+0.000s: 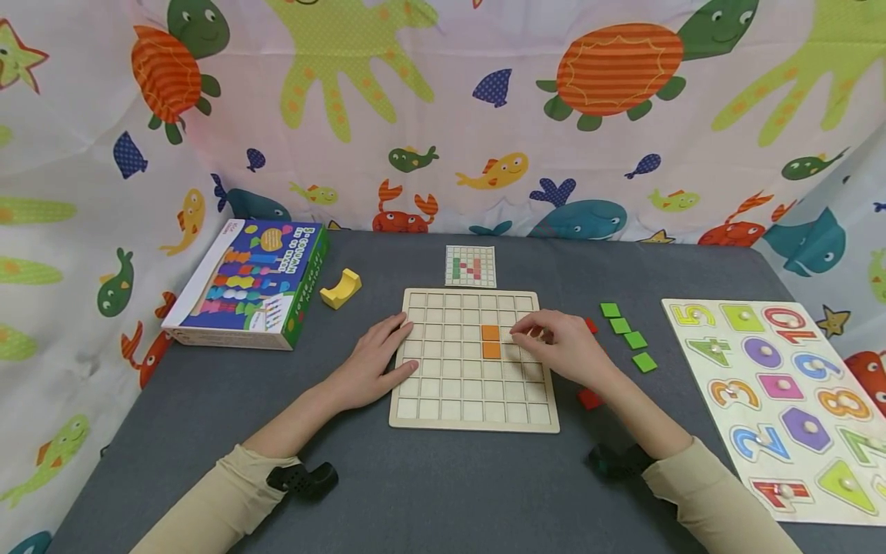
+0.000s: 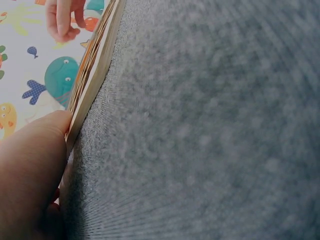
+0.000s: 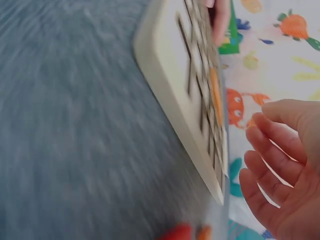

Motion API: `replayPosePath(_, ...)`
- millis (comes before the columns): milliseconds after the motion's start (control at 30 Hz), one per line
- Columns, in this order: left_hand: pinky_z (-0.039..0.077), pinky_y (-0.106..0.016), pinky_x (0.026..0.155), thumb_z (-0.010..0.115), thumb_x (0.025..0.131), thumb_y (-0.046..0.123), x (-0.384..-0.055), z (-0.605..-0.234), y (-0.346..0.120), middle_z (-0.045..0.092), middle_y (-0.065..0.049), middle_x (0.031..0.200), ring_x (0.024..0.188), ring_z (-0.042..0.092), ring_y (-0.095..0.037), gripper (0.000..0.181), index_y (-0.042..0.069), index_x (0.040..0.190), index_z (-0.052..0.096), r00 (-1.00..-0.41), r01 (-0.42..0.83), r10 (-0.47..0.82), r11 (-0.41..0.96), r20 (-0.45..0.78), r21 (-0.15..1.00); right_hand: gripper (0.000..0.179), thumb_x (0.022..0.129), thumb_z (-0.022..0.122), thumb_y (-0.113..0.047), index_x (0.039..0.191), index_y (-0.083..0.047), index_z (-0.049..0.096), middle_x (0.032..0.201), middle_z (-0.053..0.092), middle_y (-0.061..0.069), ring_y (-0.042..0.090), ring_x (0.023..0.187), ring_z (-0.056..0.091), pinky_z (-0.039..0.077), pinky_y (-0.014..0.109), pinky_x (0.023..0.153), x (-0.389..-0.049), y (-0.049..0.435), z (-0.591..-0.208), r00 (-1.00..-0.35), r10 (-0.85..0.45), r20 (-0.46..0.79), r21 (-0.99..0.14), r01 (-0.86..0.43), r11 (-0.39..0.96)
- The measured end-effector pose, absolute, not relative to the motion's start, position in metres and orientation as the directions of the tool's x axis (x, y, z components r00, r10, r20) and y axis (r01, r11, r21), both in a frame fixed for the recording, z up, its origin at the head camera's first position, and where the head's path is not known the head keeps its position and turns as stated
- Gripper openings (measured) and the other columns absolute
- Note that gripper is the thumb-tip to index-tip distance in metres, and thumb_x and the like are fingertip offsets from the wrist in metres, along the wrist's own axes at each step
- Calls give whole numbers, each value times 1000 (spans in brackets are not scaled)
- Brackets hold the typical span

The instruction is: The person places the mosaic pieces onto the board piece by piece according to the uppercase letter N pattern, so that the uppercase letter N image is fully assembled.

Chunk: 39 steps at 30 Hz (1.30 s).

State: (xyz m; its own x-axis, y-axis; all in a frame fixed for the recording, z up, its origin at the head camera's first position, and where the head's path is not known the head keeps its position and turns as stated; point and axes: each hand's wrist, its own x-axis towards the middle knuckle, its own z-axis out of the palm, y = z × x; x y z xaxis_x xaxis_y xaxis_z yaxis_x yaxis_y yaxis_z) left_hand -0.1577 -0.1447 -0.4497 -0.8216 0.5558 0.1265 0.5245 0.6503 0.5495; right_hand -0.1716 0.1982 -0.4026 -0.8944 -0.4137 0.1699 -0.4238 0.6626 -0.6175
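Left hand (image 1: 370, 363): laid open on board (image 1: 429, 391).
Right hand (image 1: 569, 348): relaxed, apparently empty.
Orange tiles (image 1: 491, 333): apparently being laid; pickup probably needed.

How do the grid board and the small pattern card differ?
The grid board is much larger than the pattern card. The board bears two orange tiles; the card shows green and reddish squares. The left hand touches the board; no hand touches the card. Both are gridded.

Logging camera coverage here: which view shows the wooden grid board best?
The head view: it shows the wooden grid board nearly whole, from above. The left wrist view shows a narrow edge-on strip; the right wrist view, a blurred, steeply slanted part.
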Motion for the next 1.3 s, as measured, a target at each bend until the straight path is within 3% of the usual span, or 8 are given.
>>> replayPosePath(300,20,-60,110,54,101,36,-158,-451,-145,20,-17,159,145,18,-35,66,2,152,31,-825,522,550,659,125,542,13,93,68,-17,104,-12,73,89,67,-5,13,75,60,52,29,68,-163,249,-390,-901,-423,92,-604,-388,696)
replayPosePath(467,20,-60,110,54,101,37,-158,-452,-145,20,-17,159,145,18,-35,66,3,152,31,-826,520,550,661,123,540,15,89,73,-13,104,-12,73,93,68,-4,11,80,62,53,36,74,-156,273,-390,-899,-433,61,-506,-402,763)
replayPosePath(567,20,-59,110,54,101,37,-158,-452,-146,20,-17,159,145,18,-35,66,3,152,31,-827,520,548,662,124,539,19,86,76,-12,104,-11,72,89,67,-4,11,74,57,49,33,68,-156,281,-391,-898,-438,45,-455,-408,791)
replayPosePath(733,19,-59,111,54,101,36,-158,-452,-145,20,-17,159,145,18,-35,66,3,152,31,-825,522,551,662,123,537,23,83,77,-11,106,-9,71,82,61,-4,11,66,48,41,29,60,-157,284,-394,-896,-443,25,-433,-410,803)
replayPosePath(1000,18,-59,111,53,101,36,-159,-454,-144,20,-17,159,145,17,-34,65,2,152,30,-822,524,556,655,122,545,25,82,77,-11,106,-8,70,80,58,-3,17,73,50,41,32,65,-159,282,-397,-898,-439,0,-423,-398,814)
replayPosePath(1300,18,-59,111,54,101,36,-158,-453,-144,20,-17,159,145,17,-34,65,2,152,31,-823,521,556,654,119,548,22,84,79,-22,100,-11,70,77,57,-6,13,70,49,41,31,63,-158,275,-399,-913,-407,26,-428,-378,821)
